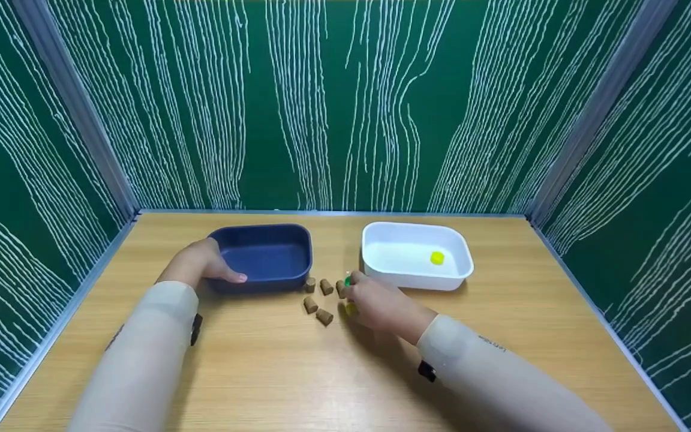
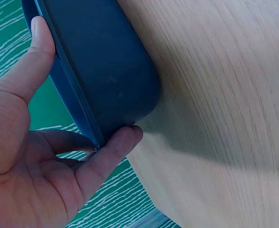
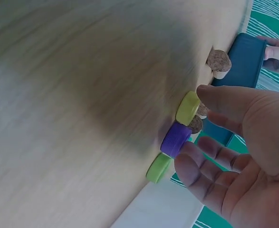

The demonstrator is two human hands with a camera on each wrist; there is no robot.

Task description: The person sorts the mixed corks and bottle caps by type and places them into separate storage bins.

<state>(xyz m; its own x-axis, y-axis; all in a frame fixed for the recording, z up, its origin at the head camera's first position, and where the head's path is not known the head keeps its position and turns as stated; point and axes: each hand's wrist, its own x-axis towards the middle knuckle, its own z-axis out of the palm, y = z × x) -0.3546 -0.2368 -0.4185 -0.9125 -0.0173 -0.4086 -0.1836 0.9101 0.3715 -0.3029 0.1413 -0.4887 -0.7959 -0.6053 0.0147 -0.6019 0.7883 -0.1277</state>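
Note:
My left hand (image 1: 204,262) grips the left end of a dark blue plastic container (image 1: 269,255), thumb over its rim and fingers against the outer wall. Beside the white container's near left corner, my right hand (image 1: 381,303) reaches down over several bottle caps. From the right wrist, a yellow cap (image 3: 187,108), a purple cap (image 3: 175,139) and a light green cap (image 3: 158,167) show in a row on the table. The right thumb and fingers stand apart around this row, the thumb tip close to the yellow cap. A darker green cap (image 1: 347,281) peeks out past the fingertips, partly hidden.
Several corks (image 1: 324,317) lie between the two containers, left of the right hand. The white container (image 1: 396,255) holds one bright yellow cap (image 1: 436,258). Green panels with white wavy lines (image 1: 357,108) enclose the wooden table (image 1: 297,378) at the back and sides.

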